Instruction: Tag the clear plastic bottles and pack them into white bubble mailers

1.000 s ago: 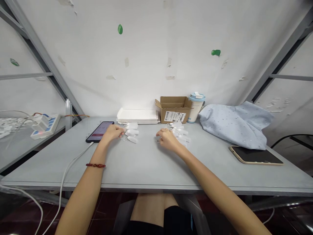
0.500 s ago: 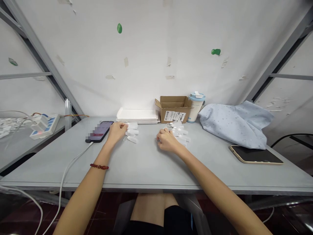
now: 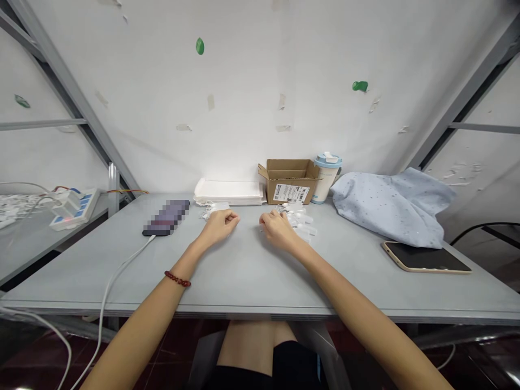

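Observation:
My left hand [image 3: 221, 223] lies on the grey table [image 3: 244, 271] with its fingers curled in. It covers the spot where small white tagged pieces lay; a few of these left pieces [image 3: 211, 208] still show behind it. My right hand [image 3: 276, 227] rests a little to the right, also curled, at the edge of a second heap of small white pieces [image 3: 303, 221]. Whatever either hand holds is hidden by the fingers. A red bead bracelet [image 3: 177, 279] is on my left wrist.
A dark phone [image 3: 166, 218] on a white cable [image 3: 117, 276] lies at the left. Behind are a stack of white sheets [image 3: 229, 191], a cardboard box [image 3: 289, 180] and a lidded cup [image 3: 326, 176]. A blue cloth [image 3: 390, 206] and a second phone [image 3: 424, 259] lie right. A power strip [image 3: 75, 208] sits far left.
My left hand has slid right from beside the phone, over the left white pieces, and closed. My right hand has hardly moved.

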`<state>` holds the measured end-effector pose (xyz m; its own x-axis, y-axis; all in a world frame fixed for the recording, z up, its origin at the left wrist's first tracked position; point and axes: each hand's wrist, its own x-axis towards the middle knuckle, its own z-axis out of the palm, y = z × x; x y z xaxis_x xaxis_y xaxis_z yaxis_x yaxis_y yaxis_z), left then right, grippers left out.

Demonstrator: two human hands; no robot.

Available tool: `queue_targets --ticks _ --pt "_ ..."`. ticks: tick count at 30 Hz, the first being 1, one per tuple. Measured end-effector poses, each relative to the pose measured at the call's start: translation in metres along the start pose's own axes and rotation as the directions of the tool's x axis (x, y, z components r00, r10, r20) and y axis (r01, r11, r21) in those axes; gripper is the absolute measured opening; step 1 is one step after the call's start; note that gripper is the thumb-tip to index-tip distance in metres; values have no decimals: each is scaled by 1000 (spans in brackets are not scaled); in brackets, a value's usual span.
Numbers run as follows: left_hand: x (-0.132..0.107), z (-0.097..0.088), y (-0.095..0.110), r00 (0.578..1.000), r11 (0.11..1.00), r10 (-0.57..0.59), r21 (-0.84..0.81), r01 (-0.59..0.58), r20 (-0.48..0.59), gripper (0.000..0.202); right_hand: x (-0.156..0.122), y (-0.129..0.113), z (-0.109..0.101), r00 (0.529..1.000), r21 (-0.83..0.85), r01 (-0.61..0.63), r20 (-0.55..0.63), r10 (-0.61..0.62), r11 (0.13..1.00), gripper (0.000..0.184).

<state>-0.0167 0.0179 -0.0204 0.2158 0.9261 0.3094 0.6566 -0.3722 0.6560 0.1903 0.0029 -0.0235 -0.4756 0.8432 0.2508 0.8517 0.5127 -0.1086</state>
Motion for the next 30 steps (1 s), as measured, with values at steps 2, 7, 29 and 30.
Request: queue_targets --ticks 2,7,29,30 --pt "-2 3 6 998 997 15 -73 -11 54 31 1 0 -1 999 30 3 -36 -2 1000 23" --pt "-6 7 20 982 969 4 -242 42 188 46 2 -2 0 997 97 21 -72 -14 995 25" --pt "1 -3 20 982 851 -174 -489 190 79 42 1 0 6 990 303 72 -137 -32 950 20" --pt "1 -4 20 980 843 -183 -501 196 76 43 1 1 6 990 304 78 -140 -37 950 19"
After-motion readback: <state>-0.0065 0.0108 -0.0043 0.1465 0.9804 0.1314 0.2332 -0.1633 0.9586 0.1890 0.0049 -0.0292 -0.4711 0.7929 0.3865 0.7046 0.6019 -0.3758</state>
